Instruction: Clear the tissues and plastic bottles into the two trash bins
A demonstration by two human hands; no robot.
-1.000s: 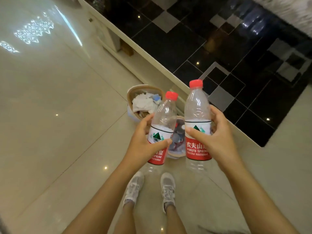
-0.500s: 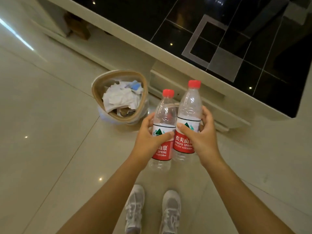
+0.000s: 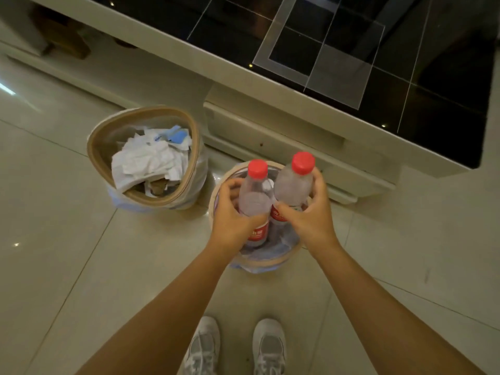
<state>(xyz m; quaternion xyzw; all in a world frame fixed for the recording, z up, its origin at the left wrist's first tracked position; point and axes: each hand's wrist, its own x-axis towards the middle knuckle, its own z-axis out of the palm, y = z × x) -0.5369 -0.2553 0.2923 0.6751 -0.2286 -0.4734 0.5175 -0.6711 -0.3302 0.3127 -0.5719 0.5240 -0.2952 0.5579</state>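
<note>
Since the earlier frame, both hands and their bottles have come down over the right bin (image 3: 266,262), which was hidden behind them a half second ago; the left bin (image 3: 93,147) now sits farther left in view.

Nearest, two shoes (image 3: 235,345) are cut off by the bottom edge. Both forearms reach forward over the floor (image 3: 67,253).

The left hand (image 3: 232,215) grips the left bottle (image 3: 255,196) around its body, fingers curled and thumb across the label. The right hand (image 3: 311,212) grips the right bottle (image 3: 293,185) the same way. Both bottles stand upright, side by side and touching, red caps up, lower ends inside the right bin's rim. The labels are mostly covered by the hands. The bin's contents are hidden by hands and bottles.

Beyond and to the left, the left bin holds tissues (image 3: 147,161) heaped above brown scraps that are hard to make out.

Farthest, a table (image 3: 243,79) with a dark glossy top runs off the frame.
</note>
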